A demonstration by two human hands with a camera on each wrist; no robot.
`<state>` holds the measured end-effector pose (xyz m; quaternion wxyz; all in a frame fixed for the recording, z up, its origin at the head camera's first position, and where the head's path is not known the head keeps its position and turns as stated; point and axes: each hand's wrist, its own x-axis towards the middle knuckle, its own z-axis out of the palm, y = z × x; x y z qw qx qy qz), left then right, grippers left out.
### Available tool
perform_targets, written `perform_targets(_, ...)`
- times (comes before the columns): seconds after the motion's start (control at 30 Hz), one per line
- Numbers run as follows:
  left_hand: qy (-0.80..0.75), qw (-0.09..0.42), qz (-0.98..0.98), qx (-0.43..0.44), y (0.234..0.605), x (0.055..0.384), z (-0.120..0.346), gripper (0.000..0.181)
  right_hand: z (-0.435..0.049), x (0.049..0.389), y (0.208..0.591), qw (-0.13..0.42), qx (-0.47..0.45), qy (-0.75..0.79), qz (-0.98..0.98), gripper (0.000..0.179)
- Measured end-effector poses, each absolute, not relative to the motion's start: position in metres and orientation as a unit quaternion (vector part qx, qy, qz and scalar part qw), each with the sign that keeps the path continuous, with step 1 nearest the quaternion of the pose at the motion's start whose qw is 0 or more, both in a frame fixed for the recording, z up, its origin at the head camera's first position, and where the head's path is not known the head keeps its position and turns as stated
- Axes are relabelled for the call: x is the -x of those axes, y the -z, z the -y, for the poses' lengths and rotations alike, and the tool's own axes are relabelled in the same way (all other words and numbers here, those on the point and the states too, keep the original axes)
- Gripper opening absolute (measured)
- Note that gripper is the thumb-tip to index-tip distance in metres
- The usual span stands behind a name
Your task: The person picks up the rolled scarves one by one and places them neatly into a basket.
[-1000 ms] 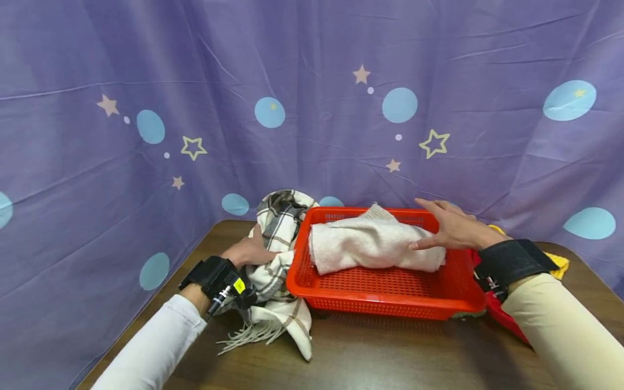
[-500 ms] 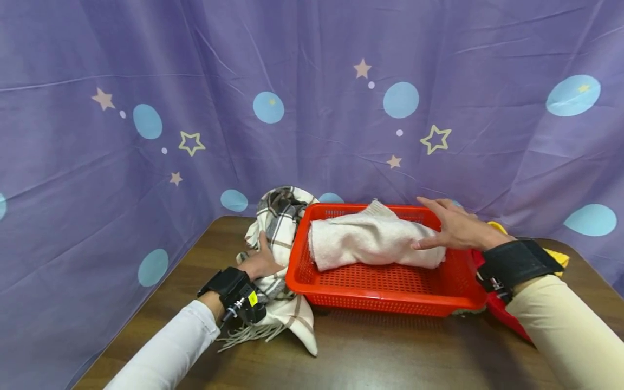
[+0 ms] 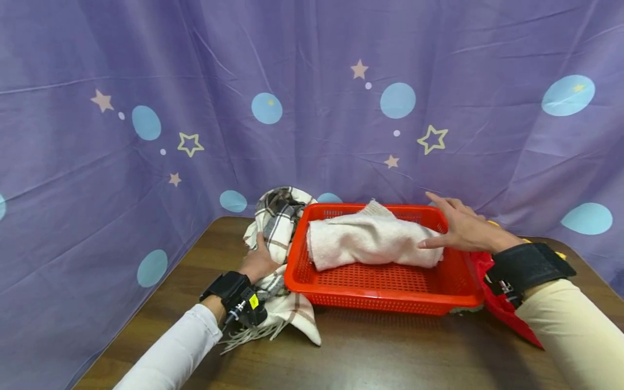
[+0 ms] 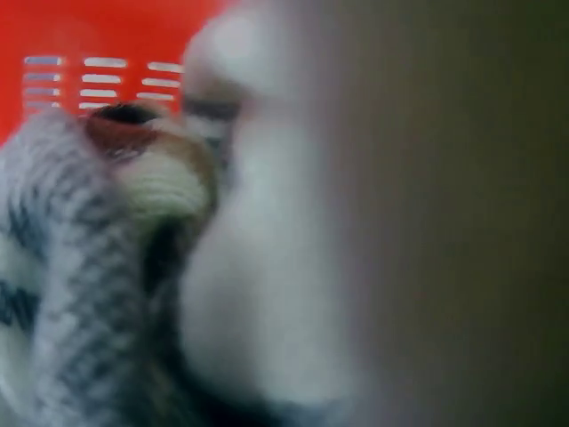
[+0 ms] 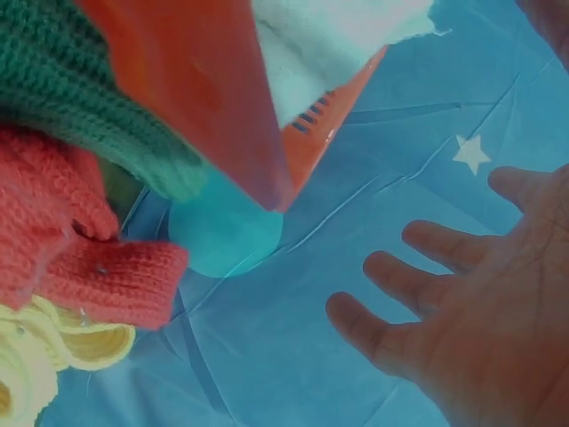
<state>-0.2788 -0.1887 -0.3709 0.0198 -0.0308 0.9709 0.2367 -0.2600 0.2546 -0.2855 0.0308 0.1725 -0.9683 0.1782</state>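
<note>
In the head view my left hand (image 3: 259, 264) is on a white, grey and brown plaid scarf (image 3: 280, 238) bunched beside the basket; its fingers are mostly hidden in the folds. The left wrist view shows grey knitted folds (image 4: 76, 285) close up, and the hand there is blurred. A red plastic basket (image 3: 380, 295) holds a rolled white fleecy cloth (image 3: 361, 244). My right hand (image 3: 465, 227) hovers over the basket's right end, fingers spread, holding nothing. The right wrist view shows that hand's palm (image 5: 507, 320) and separate fingers apart from the basket.
Right of the basket lie red knitwear (image 5: 116, 276), green knitwear (image 5: 80, 98) and a yellow knitted piece (image 5: 80, 334). Behind the wooden table (image 3: 380, 352) hangs a purple curtain (image 3: 312, 135). The scarf's fringe (image 3: 253, 336) lies toward the table's front left.
My left hand has shifted right and slightly down along the scarf, toward the basket. My right hand has drifted right. The scarf's lower corner has moved slightly right.
</note>
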Motion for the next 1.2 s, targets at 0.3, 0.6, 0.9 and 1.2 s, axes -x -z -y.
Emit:
perform_targets(0.3,-0.257,-0.034,-0.966,0.02,0.381,0.279,0.208,0.088,-0.255,0.259,0.285,0.033,-0.17,-0.169,0.97,0.116)
perform_targets(0.6,-0.243,-0.039,-0.968,0.049,0.38,0.282,0.233,0.08,-0.255,0.26,0.284,0.026,-0.16,-0.169,0.972,0.116)
perform_targets(0.9,-0.223,-0.028,-0.973,0.051,0.376,0.281,0.226,0.107,-0.252,0.261,0.281,0.03,-0.171,-0.175,0.969,0.115)
perform_targets(1.2,-0.237,-0.098,-0.964,0.065,0.389,0.284,0.221,0.076,-0.248,0.262,0.278,0.025,-0.176,-0.182,0.967,0.114)
